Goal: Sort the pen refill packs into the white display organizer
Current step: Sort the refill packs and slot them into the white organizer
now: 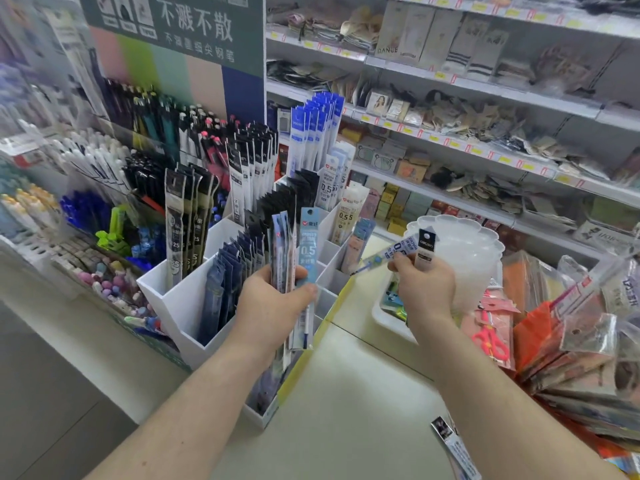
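Your left hand (273, 303) grips a bundle of refill packs (294, 258), hiding the white organizer's (187, 306) front slots; your right hand (424, 289) pinches two packs (412, 249) at center frame.

organizer (180, 299): on the surface (346, 410), at 10 o'clock of centre, packs upright in its compartments
left hand (268, 306): at 3 o'clock of the organizer, gripping a bundle of packs (294, 258)
right hand (424, 289): at 3 o'clock of the left hand, pinching two packs (412, 249)
loose pack (455, 448): flat on the surface, at 5 o'clock
shelves (485, 140): behind, at 1 o'clock
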A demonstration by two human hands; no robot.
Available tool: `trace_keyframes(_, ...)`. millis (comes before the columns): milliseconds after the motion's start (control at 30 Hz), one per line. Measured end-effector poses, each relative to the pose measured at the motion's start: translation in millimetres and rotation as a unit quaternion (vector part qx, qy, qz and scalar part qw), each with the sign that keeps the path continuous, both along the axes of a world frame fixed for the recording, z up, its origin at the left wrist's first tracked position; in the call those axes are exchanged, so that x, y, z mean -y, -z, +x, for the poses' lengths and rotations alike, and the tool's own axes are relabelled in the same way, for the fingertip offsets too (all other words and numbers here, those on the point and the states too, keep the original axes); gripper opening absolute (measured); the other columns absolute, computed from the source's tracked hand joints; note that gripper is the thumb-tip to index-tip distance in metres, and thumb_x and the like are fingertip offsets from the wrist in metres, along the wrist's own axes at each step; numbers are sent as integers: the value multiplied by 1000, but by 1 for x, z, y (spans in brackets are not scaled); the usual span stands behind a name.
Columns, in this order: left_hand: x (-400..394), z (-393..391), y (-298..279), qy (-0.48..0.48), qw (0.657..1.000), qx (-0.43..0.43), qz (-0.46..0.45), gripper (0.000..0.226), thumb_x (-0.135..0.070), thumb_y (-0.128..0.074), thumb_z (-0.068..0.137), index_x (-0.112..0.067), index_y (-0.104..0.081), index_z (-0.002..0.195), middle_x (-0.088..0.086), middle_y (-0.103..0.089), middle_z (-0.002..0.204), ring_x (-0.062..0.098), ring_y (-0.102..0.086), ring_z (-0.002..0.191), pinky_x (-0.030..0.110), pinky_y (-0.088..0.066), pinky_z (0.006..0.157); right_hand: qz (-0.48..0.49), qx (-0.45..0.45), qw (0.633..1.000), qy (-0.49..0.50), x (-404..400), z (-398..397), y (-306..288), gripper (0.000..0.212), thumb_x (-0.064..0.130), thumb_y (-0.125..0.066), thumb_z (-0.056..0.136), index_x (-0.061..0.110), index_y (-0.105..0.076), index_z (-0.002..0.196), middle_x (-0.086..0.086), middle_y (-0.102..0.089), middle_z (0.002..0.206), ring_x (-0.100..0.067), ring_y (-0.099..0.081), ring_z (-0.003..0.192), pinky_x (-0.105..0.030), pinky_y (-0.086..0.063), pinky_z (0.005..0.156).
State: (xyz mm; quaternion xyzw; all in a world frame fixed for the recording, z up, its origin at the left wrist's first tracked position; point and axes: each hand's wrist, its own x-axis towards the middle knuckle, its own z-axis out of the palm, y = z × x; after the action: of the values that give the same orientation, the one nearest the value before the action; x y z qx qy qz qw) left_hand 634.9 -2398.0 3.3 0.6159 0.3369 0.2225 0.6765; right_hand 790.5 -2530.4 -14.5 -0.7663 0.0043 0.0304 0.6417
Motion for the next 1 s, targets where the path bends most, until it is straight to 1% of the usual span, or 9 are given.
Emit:
trace_keyframes(100, -1, 1, -1, 6, 1000, -4, -2, 21, -1, -73, 84, -20, -66, 89, -5, -68, 92, 10, -61, 78, 22, -46, 68, -24, -5, 1000, 2, -6, 10, 9, 15, 17, -68, 89, 21, -68, 75, -2, -74, 85, -23, -70, 85, -39, -56, 76)
trace_keyframes(167, -1, 1, -2, 5, 1000, -3, -4, 22, 0, -71, 84, -21, -67, 89, -6, -68, 92, 8, -60, 78, 19, -44, 66, -19, -5, 1000, 8, -8, 13, 9, 15, 18, -68, 89, 22, -67, 75, -2, -75, 85, -21, -69, 82, -41, -56, 79)
trace_keyframes(333, -7, 0, -3, -10, 1000, 2, -1, 24, 2, -69, 84, -22, -67, 88, -8, -67, 85, 6, -58, 72, 15, -45, 63, 43, 28, 999, 0, -22, 21, -8, 8, 14, -66, 93, 10, -69, 87, -5, -73, 82, -11, -53, 52, -25, -46, 49)
trace_keyframes(467, -6, 2, -9, -17, 1000, 8, 4, 24, 2, -69, 84, -22, -68, 87, -6, -67, 83, 9, -57, 70, 16, -47, 62, 70, 59, 996, -23, -38, 27, -33, 16, 11, -66, 93, 16, -66, 78, 0, -71, 75, -9, -51, 45, -20, -44, 44)
trace_keyframes(600, -6, 2, -11, -19, 1000, 7, -3, 25, 3, -69, 83, -22, -68, 87, -5, -66, 84, 11, -56, 68, 23, -46, 63, 73, 82, 993, -34, -52, 35, -48, 17, 14, -70, 87, 11, -64, 71, -11, -70, 74, -19, -60, 65, -37, -50, 60)
trace_keyframes(667, -6, 1, -11, -23, 1000, 6, -3, 24, 2, -69, 83, -22, -68, 87, -4, -66, 83, 12, -56, 69, 24, -47, 65, 59, 88, 993, -44, -59, 40, -50, 22, 20, -69, 82, 6, -59, 67, -18, -70, 76, -27, -61, 67, -44, -52, 64)
trace_keyframes(800, -6, 0, -12, -24, 1000, 5, -4, 24, 3, -68, 83, -21, -68, 87, -4, -67, 84, 14, -57, 71, 25, -49, 67, 3, 120, 990, -68, -77, 46, -54, 21, 33, -65, 76, 14, -62, 70, -17, -70, 79, -44, -66, 78, -58, -57, 69)
trace_keyframes(867, -6, -1, -12, -21, 1000, 6, -6, 24, 3, -67, 84, -21, -68, 88, -3, -67, 85, 14, -56, 72, 26, -50, 68, -25, 143, 986, -83, -85, 47, -55, 22, 37, -63, 78, 15, -62, 79, -15, -70, 78, -44, -66, 77, -60, -55, 68)
trace_keyframes(1000, -6, -3, -13, -15, 1000, 5, -9, 24, 2, -67, 85, -22, -68, 89, -3, -67, 88, 13, -57, 71, 24, -50, 66, -81, 171, 978, -89, -96, 50, -58, 29, 35, -60, 83, 7, -63, 73, -13, -68, 73, -39, -66, 73, -54, -57, 68)
